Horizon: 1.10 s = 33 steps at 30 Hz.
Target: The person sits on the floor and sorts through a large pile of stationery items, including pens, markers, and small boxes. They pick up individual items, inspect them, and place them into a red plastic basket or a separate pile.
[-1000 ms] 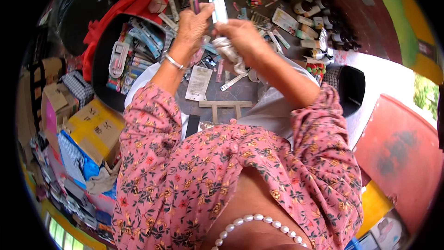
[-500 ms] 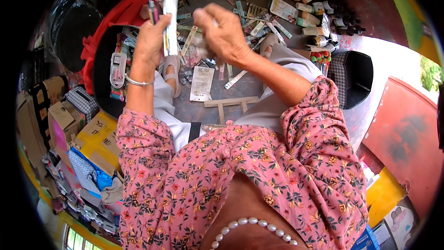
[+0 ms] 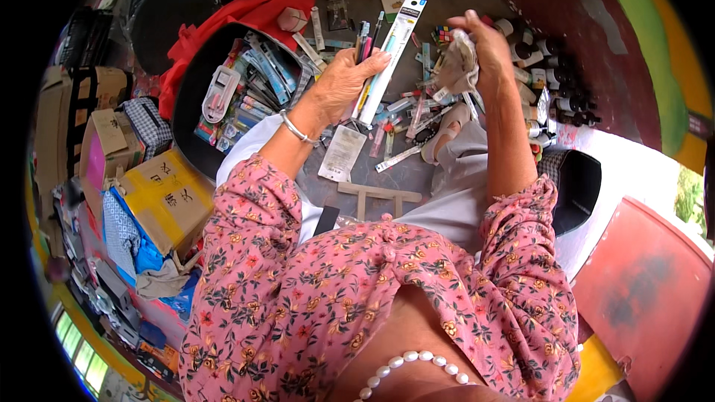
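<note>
Both of the person's hands are full, each on something different. Farthest left sits a cardboard carton (image 3: 167, 208) banded with yellow tape and marked with bold dark handwriting, and past it a black bin (image 3: 184, 113) of packaged stationery, whose labels are too small to read. Next comes the left hand (image 3: 342, 83), closed round a bunch of pens (image 3: 363, 41) and a long, narrow white package (image 3: 392, 59), all raised above the floor, the package leaning to the upper right with the thumb across it. It looks light and fairly stiff along its length, probably slick-faced and easy to bend, so a pinch on both long edges near the middle should suit; the slender pens may slide against each other. Dark print and a small blue mark show near its top. Below lies a white card (image 3: 343, 154) with lines of fine, illegible print, and right of it scattered packets (image 3: 402, 123). Farther right, the right hand (image 3: 490, 52) has its fingers curled on a crumpled pale cloth (image 3: 457, 65), seemingly soft and limp. Beyond stand or lie labelled bottles (image 3: 557, 78), their wording unreadable.
</note>
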Each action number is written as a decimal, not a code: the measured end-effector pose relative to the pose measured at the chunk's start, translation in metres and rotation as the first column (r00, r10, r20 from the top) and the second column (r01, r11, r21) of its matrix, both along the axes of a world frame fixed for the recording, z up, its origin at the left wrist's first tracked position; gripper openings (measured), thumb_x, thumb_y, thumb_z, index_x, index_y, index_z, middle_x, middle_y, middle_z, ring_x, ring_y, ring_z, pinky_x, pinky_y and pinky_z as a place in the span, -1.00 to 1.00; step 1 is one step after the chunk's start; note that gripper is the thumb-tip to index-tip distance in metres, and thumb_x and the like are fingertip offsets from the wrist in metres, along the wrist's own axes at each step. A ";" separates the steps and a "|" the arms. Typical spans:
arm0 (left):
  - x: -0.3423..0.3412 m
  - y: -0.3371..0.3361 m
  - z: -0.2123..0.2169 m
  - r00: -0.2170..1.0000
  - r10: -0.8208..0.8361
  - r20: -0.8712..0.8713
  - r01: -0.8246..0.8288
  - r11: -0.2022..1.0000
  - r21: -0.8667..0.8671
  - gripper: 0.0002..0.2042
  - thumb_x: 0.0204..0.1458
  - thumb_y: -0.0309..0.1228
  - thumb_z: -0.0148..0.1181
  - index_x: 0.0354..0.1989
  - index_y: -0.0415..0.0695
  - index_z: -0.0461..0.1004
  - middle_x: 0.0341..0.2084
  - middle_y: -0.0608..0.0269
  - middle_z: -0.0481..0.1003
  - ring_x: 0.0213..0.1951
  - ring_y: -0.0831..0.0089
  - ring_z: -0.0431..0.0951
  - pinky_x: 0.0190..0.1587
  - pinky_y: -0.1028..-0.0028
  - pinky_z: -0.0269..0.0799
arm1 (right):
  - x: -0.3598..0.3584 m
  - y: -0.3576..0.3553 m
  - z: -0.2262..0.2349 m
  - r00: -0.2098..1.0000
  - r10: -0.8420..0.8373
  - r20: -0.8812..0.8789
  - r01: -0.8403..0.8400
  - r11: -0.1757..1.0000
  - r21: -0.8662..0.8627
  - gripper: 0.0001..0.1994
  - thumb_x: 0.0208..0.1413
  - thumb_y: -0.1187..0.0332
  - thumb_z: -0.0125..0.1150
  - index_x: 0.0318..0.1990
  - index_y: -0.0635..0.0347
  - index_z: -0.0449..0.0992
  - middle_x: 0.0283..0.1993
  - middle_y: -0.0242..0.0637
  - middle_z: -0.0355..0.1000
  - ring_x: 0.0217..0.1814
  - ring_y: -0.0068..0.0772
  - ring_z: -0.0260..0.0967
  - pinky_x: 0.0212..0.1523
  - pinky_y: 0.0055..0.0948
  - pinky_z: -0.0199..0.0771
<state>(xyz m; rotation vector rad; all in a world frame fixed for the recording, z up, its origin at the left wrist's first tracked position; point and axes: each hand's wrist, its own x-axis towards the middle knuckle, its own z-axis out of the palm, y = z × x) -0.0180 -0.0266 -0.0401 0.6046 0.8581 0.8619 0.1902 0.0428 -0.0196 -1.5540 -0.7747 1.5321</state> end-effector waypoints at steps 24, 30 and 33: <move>-0.006 -0.004 -0.019 0.983 -0.157 -0.093 0.166 0.981 0.098 -0.76 -0.10 -0.27 0.16 -0.43 -0.23 0.43 -0.64 0.42 0.36 -0.60 0.69 0.30 -0.58 0.69 0.17 | -0.029 -0.007 -0.003 0.984 0.177 -0.008 -0.174 0.976 0.133 -0.87 -0.02 0.42 0.06 -0.37 0.30 0.45 -0.50 -0.39 0.37 -0.53 -0.67 0.27 -0.52 -0.69 0.26; -0.001 0.002 -0.026 0.975 -0.107 -0.196 0.142 0.974 0.175 -0.77 -0.15 -0.37 0.17 -0.36 -0.27 0.40 -0.60 0.36 0.36 -0.58 0.67 0.29 -0.54 0.67 0.18 | -0.033 -0.005 0.000 0.962 0.185 0.198 -0.214 0.967 0.136 -0.80 0.00 0.32 0.06 -0.32 0.26 0.49 -0.49 -0.43 0.35 -0.52 -0.66 0.25 -0.48 -0.67 0.26; -0.004 0.004 -0.007 0.968 -0.196 -0.159 0.203 0.979 0.030 -0.84 -0.18 -0.35 0.21 -0.57 -0.15 0.39 -0.72 0.46 0.29 -0.70 0.75 0.14 -0.67 0.70 -0.01 | -0.025 -0.005 -0.005 0.977 0.196 -0.085 -0.180 0.970 0.164 -0.78 0.01 0.28 0.05 -0.34 0.26 0.49 -0.50 -0.41 0.36 -0.54 -0.66 0.25 -0.52 -0.67 0.26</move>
